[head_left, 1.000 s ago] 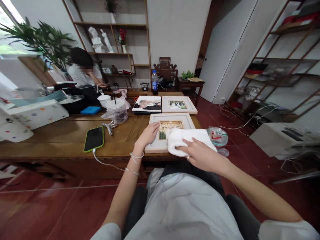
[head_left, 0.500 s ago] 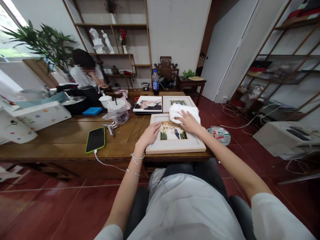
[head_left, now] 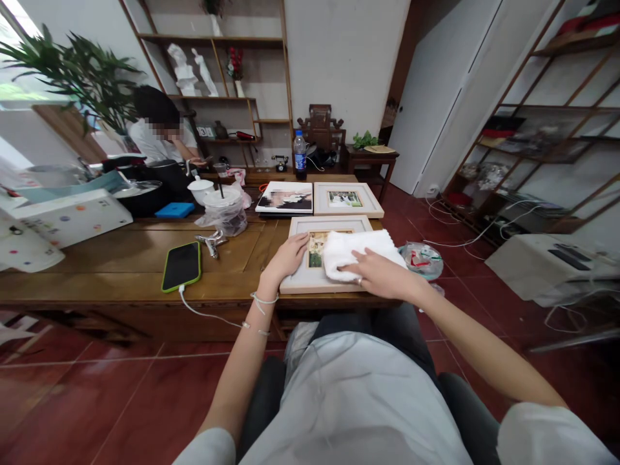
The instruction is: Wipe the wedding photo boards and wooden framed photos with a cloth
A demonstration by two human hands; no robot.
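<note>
A pale wooden picture frame (head_left: 325, 225) lies flat at the near edge of the low wooden table (head_left: 116, 258). My left hand (head_left: 287, 257) rests flat on the frame's left side, fingers stretched out. My right hand (head_left: 376, 273) presses a folded white cloth (head_left: 358, 249) onto the frame's glass, covering most of the picture. The fingers lie spread on top of the cloth.
Behind lie a second frame (head_left: 347, 199) and a photo book (head_left: 285, 197). A green-cased phone (head_left: 182, 265) on a cable, a metal clip (head_left: 212, 241), a bagged drink cup (head_left: 225, 210) and a bottle (head_left: 300, 155) stand on the table. Another person (head_left: 157, 134) sits far left. Shelves and cables fill the right.
My right hand has drawn the cloth back from the frame's far edge toward me, over the picture. The left hand has stayed on the frame's left side.
</note>
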